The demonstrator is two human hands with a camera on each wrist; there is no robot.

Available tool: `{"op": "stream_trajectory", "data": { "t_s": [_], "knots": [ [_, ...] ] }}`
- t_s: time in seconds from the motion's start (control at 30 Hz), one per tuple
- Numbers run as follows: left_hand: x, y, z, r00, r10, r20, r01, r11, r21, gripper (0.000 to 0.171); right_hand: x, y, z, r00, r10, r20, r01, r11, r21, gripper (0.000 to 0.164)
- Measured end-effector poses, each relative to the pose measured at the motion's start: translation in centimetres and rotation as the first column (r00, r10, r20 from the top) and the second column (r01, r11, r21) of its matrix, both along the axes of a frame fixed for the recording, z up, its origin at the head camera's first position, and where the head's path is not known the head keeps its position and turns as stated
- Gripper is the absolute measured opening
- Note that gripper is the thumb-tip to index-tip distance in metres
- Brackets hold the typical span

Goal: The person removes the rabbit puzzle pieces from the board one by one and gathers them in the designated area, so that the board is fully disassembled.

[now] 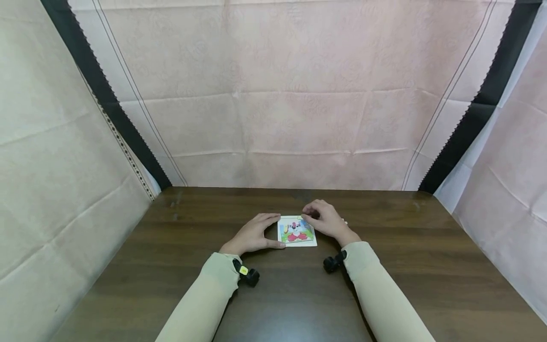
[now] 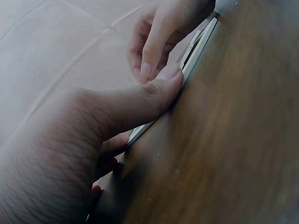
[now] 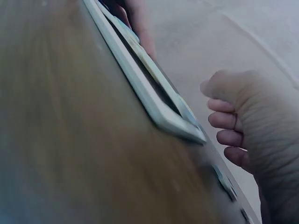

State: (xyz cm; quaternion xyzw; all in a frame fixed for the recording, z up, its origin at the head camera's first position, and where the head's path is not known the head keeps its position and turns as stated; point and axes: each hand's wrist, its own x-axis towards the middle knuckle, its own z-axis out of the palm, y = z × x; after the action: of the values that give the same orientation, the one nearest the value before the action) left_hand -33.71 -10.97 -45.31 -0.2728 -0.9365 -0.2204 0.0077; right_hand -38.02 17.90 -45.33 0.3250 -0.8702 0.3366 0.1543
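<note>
A small white-rimmed picture board (image 1: 297, 240) with a cartoon rabbit in red lies on the brown table. My left hand (image 1: 255, 233) holds its left side, the thumb at the near edge and the fingers at the far edge. In the right wrist view a thin picture layer (image 3: 161, 77) with an uneven edge sits raised above the white rim (image 3: 135, 79), a dark gap between them. Over the board's far right corner hovers my right hand (image 1: 325, 219), its fingers loosely bent. Nothing shows between those fingers in the right wrist view.
Small flat pieces (image 3: 225, 183) lie on the table past the board's corner, partly hidden by my right hand in the head view. The wooden table (image 1: 179, 285) meets pale fabric walls (image 1: 299, 118) at its back and sides.
</note>
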Motion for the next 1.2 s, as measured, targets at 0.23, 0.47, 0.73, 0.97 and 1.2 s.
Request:
{"op": "stream_trajectory", "data": {
  "t_s": [0.23, 0.47, 0.73, 0.97, 1.2],
  "knots": [
    [-0.12, 0.11, 0.15, 1.0, 0.007, 0.008, -0.007, 1.0, 0.005, 0.104, 0.17, -0.4, 0.16, 1.0, 0.019, -0.012, -0.018, 0.998, 0.062, 0.024],
    [-0.24, 0.02, 0.07, 1.0, 0.002, 0.01, -0.002, 1.0, -0.003, 0.104, 0.24, -0.3, -0.06, 1.0, 0.009, 0.003, -0.01, 0.994, 0.111, 0.023],
    [-0.05, 0.06, 0.01, 1.0, 0.001, 0.008, -0.001, 1.0, 0.003, 0.104, 0.37, -0.39, -0.26, 1.0, 0.002, 0.022, -0.005, 0.995, 0.103, 0.02],
    [0.16, 0.0, -0.07, 1.0, -0.002, 0.006, 0.002, 1.0, 0.005, 0.104, 0.54, -0.61, -0.38, 0.997, -0.026, 0.075, 0.019, 0.995, 0.099, 0.017],
    [0.04, -0.09, -0.23, 1.0, 0.0, 0.002, 0.0, 1.0, 0.008, 0.103, 0.7, -0.67, -0.34, 0.993, -0.047, 0.105, 0.039, 0.996, 0.077, 0.02]
  ]
}}
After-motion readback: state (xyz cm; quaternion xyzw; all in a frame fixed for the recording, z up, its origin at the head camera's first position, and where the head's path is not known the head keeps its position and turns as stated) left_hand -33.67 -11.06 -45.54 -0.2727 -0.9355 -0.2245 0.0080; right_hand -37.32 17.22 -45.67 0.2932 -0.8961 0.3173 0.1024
